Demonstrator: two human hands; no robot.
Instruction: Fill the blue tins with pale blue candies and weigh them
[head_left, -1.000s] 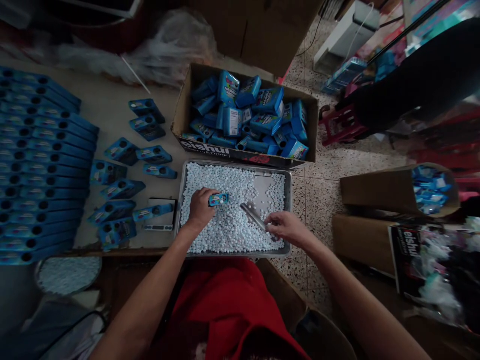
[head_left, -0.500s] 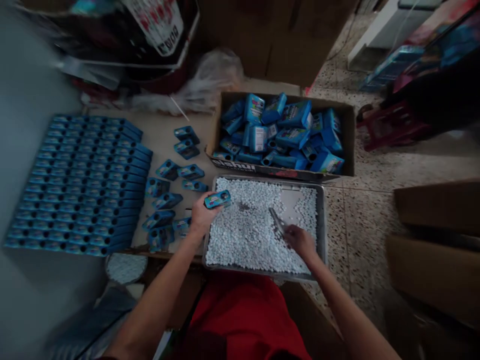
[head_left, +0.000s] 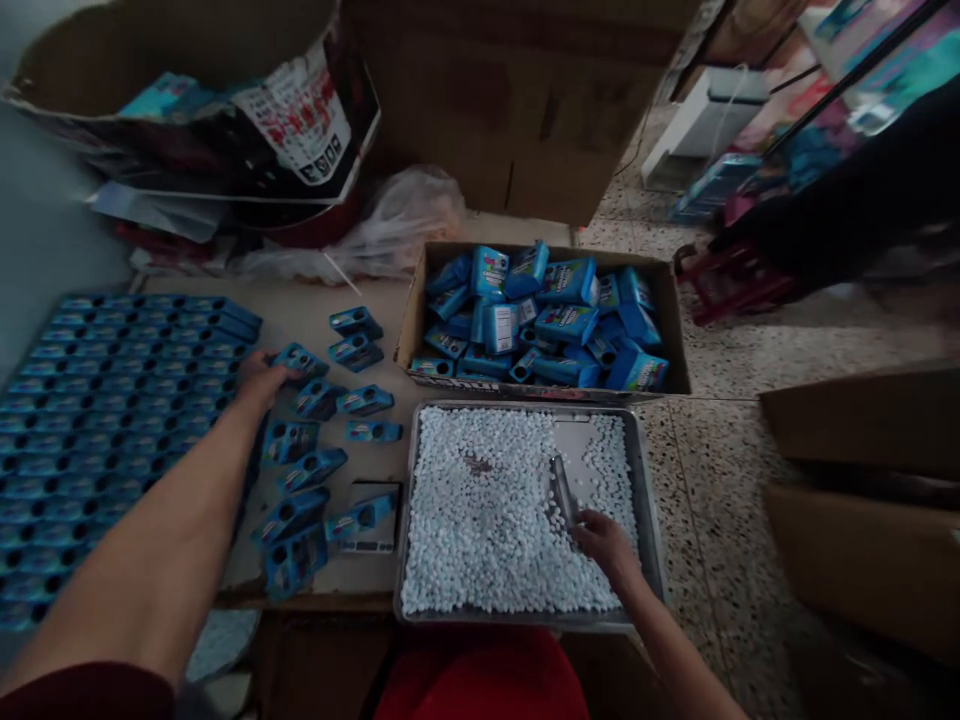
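My left hand (head_left: 261, 382) reaches to the left side of the table, its fingers closed on a small blue box (head_left: 300, 360) with a dark round hole in its top. Loose boxes of the same kind (head_left: 366, 400) stand around it. Over the right part of the metal tray (head_left: 651, 500), my right hand (head_left: 606, 540) grips a metal scoop (head_left: 564, 490). The scoop's tip lies among small white pellets (head_left: 487, 540) that cover most of the tray, beside a bare patch of its bottom.
Tight rows of blue boxes (head_left: 112, 420) fill the table's left. Behind the tray, a carton (head_left: 679, 340) holds more jumbled blue boxes. A small scale (head_left: 375, 535) sits left of the tray, partly under a box. A person's dark-clothed leg (head_left: 847, 200) is at the upper right.
My left hand has carried the blue box leftward from the tray's edge to the loose boxes. My right hand stays over the tray with the scoop. The view has shifted.
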